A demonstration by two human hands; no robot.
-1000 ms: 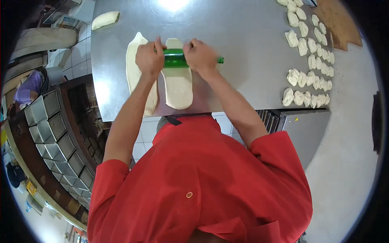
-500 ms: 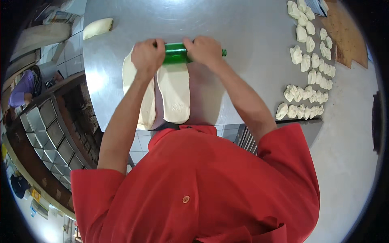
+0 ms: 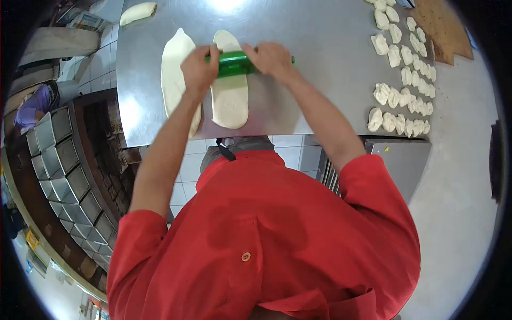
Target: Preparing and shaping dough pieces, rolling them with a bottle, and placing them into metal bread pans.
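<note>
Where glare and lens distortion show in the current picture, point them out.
Head view: white glare on the metal table at the top edge, a softer patch near its left side; head view: the green bottle lies outside both; head view: the row of tins bends, corners black.

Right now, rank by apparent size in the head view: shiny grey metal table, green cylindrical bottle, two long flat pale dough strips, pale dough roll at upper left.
1. Metal table
2. Left dough strip and right dough strip: partly hidden, too alike to rank
3. Green bottle
4. Dough roll
</note>
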